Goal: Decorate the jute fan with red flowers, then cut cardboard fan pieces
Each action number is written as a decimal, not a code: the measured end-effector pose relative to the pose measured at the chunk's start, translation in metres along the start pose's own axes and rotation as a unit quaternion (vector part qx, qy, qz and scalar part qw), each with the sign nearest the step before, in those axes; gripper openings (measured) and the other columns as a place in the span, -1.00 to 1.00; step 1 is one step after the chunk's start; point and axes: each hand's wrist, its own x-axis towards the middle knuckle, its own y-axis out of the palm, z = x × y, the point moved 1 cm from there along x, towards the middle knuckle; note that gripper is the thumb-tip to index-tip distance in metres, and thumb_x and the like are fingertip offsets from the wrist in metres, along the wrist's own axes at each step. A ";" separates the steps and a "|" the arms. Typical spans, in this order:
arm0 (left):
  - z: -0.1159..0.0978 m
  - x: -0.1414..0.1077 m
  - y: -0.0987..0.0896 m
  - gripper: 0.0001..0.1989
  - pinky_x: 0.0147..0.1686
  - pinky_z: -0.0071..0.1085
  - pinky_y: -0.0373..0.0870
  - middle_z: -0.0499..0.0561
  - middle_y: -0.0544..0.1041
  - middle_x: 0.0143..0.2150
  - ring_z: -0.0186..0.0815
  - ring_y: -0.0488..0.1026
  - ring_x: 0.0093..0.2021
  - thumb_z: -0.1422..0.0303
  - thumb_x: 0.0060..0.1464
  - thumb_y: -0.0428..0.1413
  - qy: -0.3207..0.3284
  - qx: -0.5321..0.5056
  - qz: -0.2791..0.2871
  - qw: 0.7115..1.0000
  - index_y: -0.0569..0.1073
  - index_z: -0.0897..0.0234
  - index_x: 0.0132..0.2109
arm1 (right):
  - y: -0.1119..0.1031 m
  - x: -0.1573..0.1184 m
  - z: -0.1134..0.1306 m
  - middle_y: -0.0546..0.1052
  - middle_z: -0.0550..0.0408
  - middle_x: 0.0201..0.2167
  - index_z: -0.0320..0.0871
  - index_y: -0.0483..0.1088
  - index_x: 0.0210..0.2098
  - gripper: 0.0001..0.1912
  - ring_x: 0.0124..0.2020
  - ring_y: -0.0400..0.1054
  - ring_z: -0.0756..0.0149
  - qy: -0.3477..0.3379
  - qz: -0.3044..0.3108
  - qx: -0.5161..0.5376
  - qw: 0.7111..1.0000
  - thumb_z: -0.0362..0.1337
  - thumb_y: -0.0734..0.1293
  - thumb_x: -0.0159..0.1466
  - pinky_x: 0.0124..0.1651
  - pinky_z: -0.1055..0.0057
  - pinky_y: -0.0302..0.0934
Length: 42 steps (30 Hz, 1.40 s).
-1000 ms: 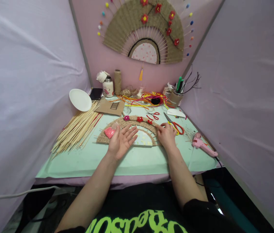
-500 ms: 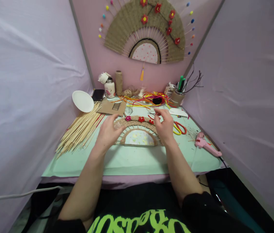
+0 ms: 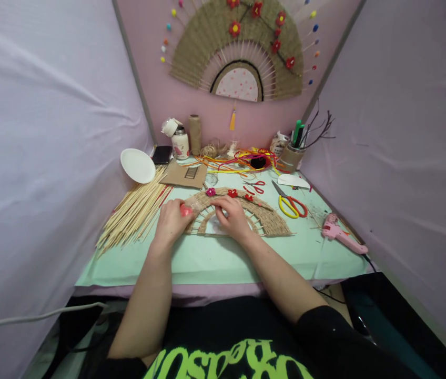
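My left hand (image 3: 171, 222) is closed on a small clear plastic bag (image 3: 186, 210) with something pinkish red in it, over the left end of a twine fan (image 3: 277, 222). My right hand (image 3: 234, 218) hovers over the fan's middle with thumb and fingertips brought together; whatever they hold is too small to make out. The fan lies flat, its twine band woven over thin sticks. A magenta flower (image 3: 211, 192) and two red flowers (image 3: 232, 193) sit along its upper edge. My right hand partly hides the pale half-round centre.
Right of the fan lie yellow-and-red-handled scissors (image 3: 293, 207), small red scissors (image 3: 260, 185) and a pink glue gun (image 3: 339, 233). Bamboo sticks (image 3: 132, 213), cardboard (image 3: 178, 175) and a white plate (image 3: 138, 165) are at left. Coloured cords (image 3: 242, 162) lie behind; a larger fan (image 3: 189, 60) hangs above.
My right hand has moved left, from the fan's right side to its middle, uncovering the small red scissors. My left hand has closed, and the pinkish red thing now shows in it.
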 end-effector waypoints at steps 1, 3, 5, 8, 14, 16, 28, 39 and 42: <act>-0.002 0.000 -0.001 -0.59 0.13 -0.11 0.16 0.19 0.49 -0.12 0.05 0.34 0.04 0.21 -0.23 0.33 0.015 -0.024 -0.018 0.999 0.50 0.24 -0.18 | -0.002 0.000 0.000 0.54 0.01 -0.19 -0.11 0.47 -0.13 -0.75 -0.10 0.38 0.24 -0.001 -0.014 0.015 1.000 -0.40 0.20 0.28 0.01 0.26 0.17; -0.009 0.000 0.000 -0.58 0.10 -0.15 0.23 0.15 0.48 -0.07 -0.03 0.36 0.02 0.25 -0.19 0.30 0.066 -0.066 -0.040 0.995 0.49 0.22 -0.11 | -0.006 0.000 0.002 0.51 0.00 -0.17 -0.10 0.45 -0.10 -0.76 -0.13 0.38 0.24 -0.001 -0.047 0.048 0.998 -0.36 0.22 0.29 -0.01 0.26 0.21; -0.015 -0.003 0.002 -0.59 0.05 -0.20 0.31 0.12 0.46 -0.02 -0.09 0.36 0.02 0.30 -0.14 0.27 0.111 -0.120 -0.023 0.986 0.48 0.19 -0.06 | -0.009 0.000 0.005 0.48 -0.01 -0.16 -0.08 0.44 -0.09 -0.78 -0.17 0.37 0.25 0.002 -0.078 0.073 0.994 -0.30 0.25 0.30 -0.01 0.24 0.25; -0.020 -0.006 0.006 -0.62 0.07 -0.20 0.31 0.10 0.44 0.00 -0.12 0.35 0.05 0.36 -0.11 0.25 0.147 -0.147 0.001 0.978 0.48 0.16 -0.06 | -0.013 0.000 0.010 0.43 -0.01 -0.16 -0.07 0.46 -0.16 -0.83 -0.14 0.35 0.25 -0.002 -0.105 0.093 0.990 -0.25 0.27 0.29 0.00 0.23 0.26; -0.024 -0.007 0.008 -0.66 0.20 -0.17 0.17 0.09 0.48 -0.04 -0.09 0.34 0.07 0.43 -0.13 0.26 0.155 -0.140 -0.012 0.978 0.52 0.16 -0.12 | -0.012 0.000 0.011 0.41 -0.03 -0.17 -0.10 0.48 -0.22 -0.85 -0.08 0.34 0.22 -0.024 -0.080 0.133 0.988 -0.25 0.28 0.30 -0.03 0.23 0.29; -0.024 -0.007 0.008 -0.66 0.19 -0.13 0.19 0.09 0.48 -0.03 -0.09 0.35 0.07 0.45 -0.10 0.23 0.181 -0.113 -0.013 0.977 0.52 0.18 -0.10 | -0.008 0.000 0.009 0.44 -0.04 -0.14 -0.10 0.46 -0.17 -0.84 -0.11 0.36 0.22 0.007 -0.062 0.160 0.985 -0.24 0.28 0.29 -0.11 0.27 0.32; -0.020 -0.007 0.012 -0.67 0.14 -0.18 0.30 0.10 0.45 0.03 -0.20 0.37 0.09 0.48 0.04 0.14 0.301 -0.034 -0.005 0.953 0.44 0.24 -0.01 | 0.000 0.004 -0.003 0.40 0.30 -0.55 -0.06 0.22 -0.21 -0.67 -0.50 0.30 0.41 0.219 -0.021 0.429 0.876 -0.23 0.41 0.11 -0.36 0.45 0.20; -0.017 -0.006 0.018 -0.57 0.13 -0.13 0.31 0.13 0.46 0.03 -0.16 0.37 0.08 0.46 0.02 0.19 0.303 -0.003 -0.018 0.953 0.40 0.23 0.08 | -0.005 0.000 -0.006 0.52 0.08 -0.38 -0.13 0.47 -0.38 -0.86 -0.34 0.36 0.30 0.121 -0.052 0.184 0.974 -0.33 0.26 0.19 -0.21 0.35 0.21; -0.017 -0.007 0.018 -0.52 0.14 -0.12 0.30 0.13 0.46 0.04 -0.14 0.37 0.08 0.48 0.00 0.20 0.303 0.007 -0.028 0.953 0.38 0.25 0.10 | -0.001 0.000 -0.008 0.53 0.08 -0.38 -0.13 0.46 -0.36 -0.88 -0.35 0.36 0.29 0.171 -0.051 0.199 0.964 -0.31 0.27 0.17 -0.21 0.34 0.22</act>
